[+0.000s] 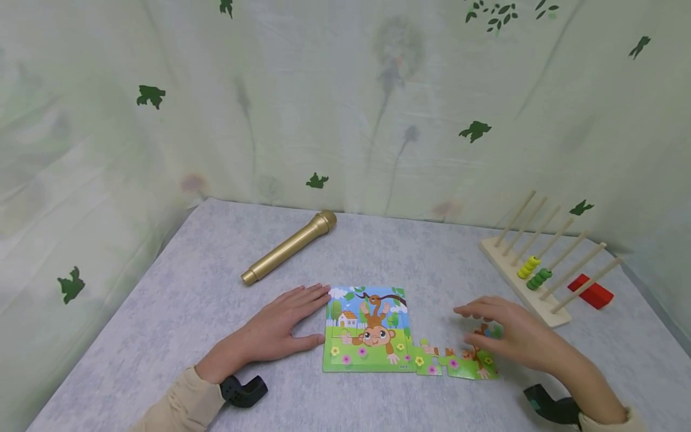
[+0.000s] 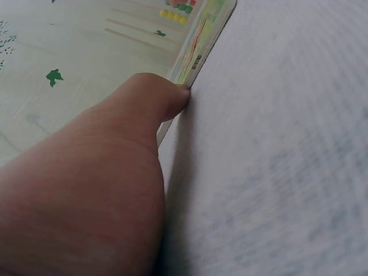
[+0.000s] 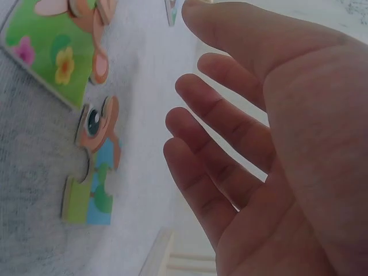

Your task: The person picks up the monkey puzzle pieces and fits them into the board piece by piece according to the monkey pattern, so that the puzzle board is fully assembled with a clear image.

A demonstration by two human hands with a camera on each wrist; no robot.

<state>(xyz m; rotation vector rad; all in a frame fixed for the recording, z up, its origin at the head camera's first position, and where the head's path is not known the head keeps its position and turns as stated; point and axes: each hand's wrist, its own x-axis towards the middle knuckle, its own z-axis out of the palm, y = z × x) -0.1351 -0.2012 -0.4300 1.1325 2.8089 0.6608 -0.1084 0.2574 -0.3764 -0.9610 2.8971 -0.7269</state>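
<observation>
A square jigsaw puzzle board [image 1: 369, 329] with a monkey hanging from a branch lies flat on the table. My left hand [image 1: 281, 327] rests beside it, fingertips and thumb [image 2: 167, 98] touching its left edge. Loose jigsaw pieces [image 1: 430, 362] lie along its lower right side, some of them touching one another. My right hand [image 1: 513, 333] hovers over the rightmost pieces, its fingers relaxed and apart, holding nothing. In the right wrist view, a piece with an eye [image 3: 100, 167] lies beside a green flowered piece [image 3: 54, 57]; my hand partly hides these pieces in the head view.
A gold toy microphone [image 1: 288, 247] lies behind the board on the left. To the right stands a wooden peg rack [image 1: 510, 279] with yellow beads [image 1: 528, 267] and green beads [image 1: 539, 279]. Beyond it are red blocks [image 1: 592, 292]. A patterned curtain [image 1: 345, 108] hangs behind the table.
</observation>
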